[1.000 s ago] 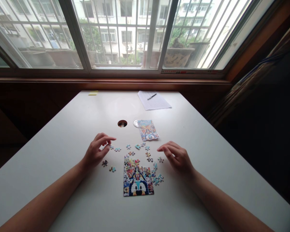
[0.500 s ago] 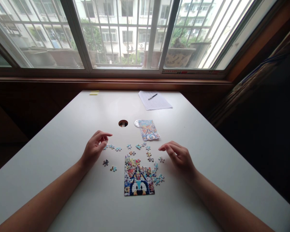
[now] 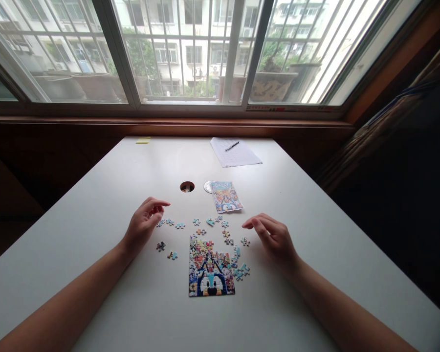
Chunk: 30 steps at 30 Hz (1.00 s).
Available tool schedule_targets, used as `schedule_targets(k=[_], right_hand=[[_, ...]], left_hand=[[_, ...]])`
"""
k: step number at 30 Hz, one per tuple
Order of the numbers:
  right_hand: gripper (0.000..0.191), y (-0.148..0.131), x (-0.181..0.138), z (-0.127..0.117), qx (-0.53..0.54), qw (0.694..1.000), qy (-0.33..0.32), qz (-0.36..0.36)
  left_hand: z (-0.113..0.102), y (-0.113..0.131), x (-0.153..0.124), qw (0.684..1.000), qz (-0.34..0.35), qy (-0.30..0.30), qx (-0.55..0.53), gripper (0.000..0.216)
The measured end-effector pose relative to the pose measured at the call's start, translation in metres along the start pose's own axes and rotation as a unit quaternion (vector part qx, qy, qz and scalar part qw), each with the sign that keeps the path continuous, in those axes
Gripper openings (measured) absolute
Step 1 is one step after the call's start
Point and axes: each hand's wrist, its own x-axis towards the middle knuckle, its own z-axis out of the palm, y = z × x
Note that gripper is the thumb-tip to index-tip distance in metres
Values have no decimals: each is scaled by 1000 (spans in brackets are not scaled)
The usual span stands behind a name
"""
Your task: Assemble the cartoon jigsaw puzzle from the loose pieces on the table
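A partly assembled jigsaw puzzle (image 3: 211,274) lies in front of me, with a blue cartoon dog at its bottom and a ragged upper edge. My left hand (image 3: 144,222) rests on the table to its upper left, index finger stretched out and the others loosely curled, holding nothing visible. Close to those fingers are several loose light-blue pieces (image 3: 180,226). On the other side, my right hand (image 3: 271,237) hovers or rests with fingers loosely extended and nothing seen in them. Nearest to it lies a loose puzzle piece (image 3: 245,241). Joined blue pieces (image 3: 241,272) touch or nearly touch the puzzle's right edge.
Beyond the pieces lies a picture sheet (image 3: 226,197), partly over a round silver disc (image 3: 207,186). A cable hole (image 3: 187,187) opens in the white table (image 3: 95,195). Farther back are papers (image 3: 238,156), a pen (image 3: 232,146) and a yellow note (image 3: 143,140).
My right hand has shifted very slightly, its fingertips drawn a little to the right. My left hand, the puzzle and the loose pieces stay as they were.
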Motion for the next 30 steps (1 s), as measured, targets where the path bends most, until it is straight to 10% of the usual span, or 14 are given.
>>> schedule_targets(k=[30], right_hand=[[34, -2, 1, 0, 2, 1000, -5, 21]], left_hand=[[-1, -4, 0, 1000, -13, -4, -7, 24]])
